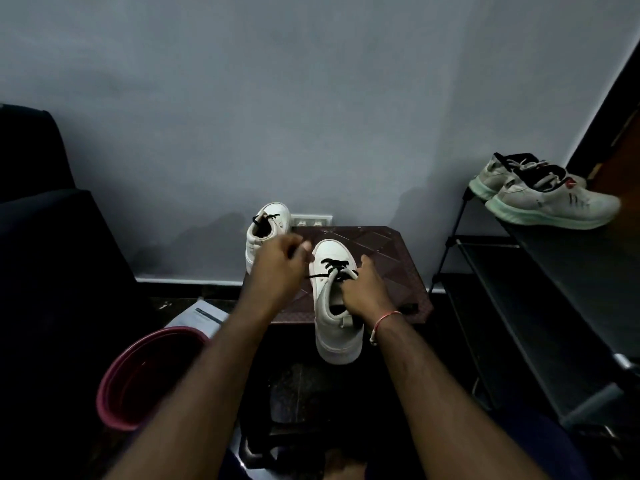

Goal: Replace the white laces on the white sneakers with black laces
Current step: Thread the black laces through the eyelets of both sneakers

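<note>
A white sneaker [333, 303] lies on the dark brown stool [391, 258] with its heel over the front edge and its toe pointing to the wall. A black lace [335, 266] crosses its lower eyelets. My right hand [363, 289] grips the sneaker at the tongue and opening. My left hand [280, 261] pinches one end of the black lace, drawn out to the left. The second white sneaker [265, 233] stands at the stool's back left corner, with a black lace in it.
A pink bucket [138, 375] stands on the floor at the left, with papers [199, 317] behind it. A black shoe rack [540, 306] on the right carries a pair of white running shoes [547, 199]. A dark chair [41, 237] fills the left side.
</note>
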Motion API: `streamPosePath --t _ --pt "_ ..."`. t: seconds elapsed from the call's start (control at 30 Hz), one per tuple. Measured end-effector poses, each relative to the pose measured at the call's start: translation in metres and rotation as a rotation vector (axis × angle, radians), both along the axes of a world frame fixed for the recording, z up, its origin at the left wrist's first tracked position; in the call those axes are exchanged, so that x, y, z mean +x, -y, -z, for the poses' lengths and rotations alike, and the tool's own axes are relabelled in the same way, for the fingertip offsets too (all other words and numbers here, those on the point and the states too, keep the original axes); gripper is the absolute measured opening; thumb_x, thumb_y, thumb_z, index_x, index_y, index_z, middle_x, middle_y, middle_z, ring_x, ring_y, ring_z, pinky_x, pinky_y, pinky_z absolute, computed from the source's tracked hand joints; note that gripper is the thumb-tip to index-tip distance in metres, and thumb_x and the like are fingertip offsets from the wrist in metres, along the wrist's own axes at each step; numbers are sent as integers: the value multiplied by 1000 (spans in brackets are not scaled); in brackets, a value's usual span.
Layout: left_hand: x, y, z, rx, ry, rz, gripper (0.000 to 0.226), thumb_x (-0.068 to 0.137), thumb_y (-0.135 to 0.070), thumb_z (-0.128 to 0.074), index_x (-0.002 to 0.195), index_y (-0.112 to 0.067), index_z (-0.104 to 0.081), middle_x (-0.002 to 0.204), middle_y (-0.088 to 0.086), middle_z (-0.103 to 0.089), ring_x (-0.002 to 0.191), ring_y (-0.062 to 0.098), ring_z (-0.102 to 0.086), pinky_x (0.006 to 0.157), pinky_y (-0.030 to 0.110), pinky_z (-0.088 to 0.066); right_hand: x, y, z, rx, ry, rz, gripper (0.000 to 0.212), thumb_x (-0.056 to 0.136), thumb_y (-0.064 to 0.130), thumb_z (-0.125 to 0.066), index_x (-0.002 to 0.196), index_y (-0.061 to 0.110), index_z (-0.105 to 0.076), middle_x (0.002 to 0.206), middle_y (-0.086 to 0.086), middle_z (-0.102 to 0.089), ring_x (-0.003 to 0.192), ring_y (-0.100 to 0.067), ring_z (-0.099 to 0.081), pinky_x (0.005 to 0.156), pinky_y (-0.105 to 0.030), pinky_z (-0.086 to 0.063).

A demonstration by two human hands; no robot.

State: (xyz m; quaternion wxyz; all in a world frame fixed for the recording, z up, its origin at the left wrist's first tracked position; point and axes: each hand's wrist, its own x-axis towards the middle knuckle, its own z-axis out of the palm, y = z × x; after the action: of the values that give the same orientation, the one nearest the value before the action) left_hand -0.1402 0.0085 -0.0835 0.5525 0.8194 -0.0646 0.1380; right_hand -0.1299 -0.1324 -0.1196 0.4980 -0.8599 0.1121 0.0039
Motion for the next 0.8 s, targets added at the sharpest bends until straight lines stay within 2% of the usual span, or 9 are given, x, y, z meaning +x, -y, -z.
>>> streamPosePath --t 0.07,0.2,0.27,0.37,0.43,0.53,0.6,0.73,0.8 --pt "2 3 19 377 -10 15 25 94 -20 -59 78 -3 -67 64 7 -61 54 13 -47 56 25 -32 -2 0 0 2 11 0 70 86 4 -51 150 7 -23 140 -14 -50 128 -27 -47 100 -26 -37" --pt "4 6 31 531 -77 82 29 93 -28 -58 74 -6 -62 69 9 -63 66 24 -57 58 29 -36 -5 1 -1 -9 46 1 57 86 0 -49 142 5 -36 140 -14 -48 129 -27 -45 97 -21 -33" --pt "2 3 19 299 -200 182 29 96 -23 -56 72 -7 -57 59 4 -54 51 17 -46 51 27 -33 -6 1 -1 -22 49 2 54 87 0 -50 140 4 -38 139 -15 -48 128 -27 -46 95 -21 -33" --pt "-1 -6 -7 -382 -311 319 26 98 -16 -50 74 -8 -55 54 -1 -46 36 3 -28 37 16 -21 -3 1 -1 -46 59 1 50 89 3 -53 138 3 -40 138 -14 -50 126 -26 -49 89 -18 -34" --pt "-3 -6 -9 -413 -253 288 27 98 -14 -50 72 -8 -56 56 4 -45 33 2 -27 35 15 -22 -1 0 1 -46 58 15 49 88 3 -53 136 3 -41 138 -15 -51 125 -28 -49 94 -22 -36" --pt "5 -9 6 -199 -177 57 32 95 -17 -55 63 -12 -54 56 7 -51 35 5 -37 42 21 -31 2 -3 2 -17 57 30 50 87 2 -50 136 4 -42 138 -14 -50 126 -29 -49 99 -27 -37" --pt "14 -18 21 56 -162 -121 24 89 -27 -60 68 -15 -58 64 6 -64 51 13 -57 57 31 -48 3 -3 4 -1 49 29 49 86 2 -49 135 5 -43 136 -13 -52 124 -28 -50 96 -25 -38" --pt "10 -14 30 237 -325 -16 24 79 -39 -52 78 -15 -54 87 17 -69 85 31 -68 83 47 -54 6 -2 11 43 71 33 42 84 1 -50 126 7 -49 127 -11 -59 115 -24 -57 87 -20 -38" --pt "-2 -2 20 269 -221 12 16 89 -22 -54 86 -8 -61 94 19 -69 86 27 -64 81 37 -49 6 -1 11 32 78 30 40 84 2 -50 124 7 -51 125 -10 -60 113 -24 -57 84 -18 -37"
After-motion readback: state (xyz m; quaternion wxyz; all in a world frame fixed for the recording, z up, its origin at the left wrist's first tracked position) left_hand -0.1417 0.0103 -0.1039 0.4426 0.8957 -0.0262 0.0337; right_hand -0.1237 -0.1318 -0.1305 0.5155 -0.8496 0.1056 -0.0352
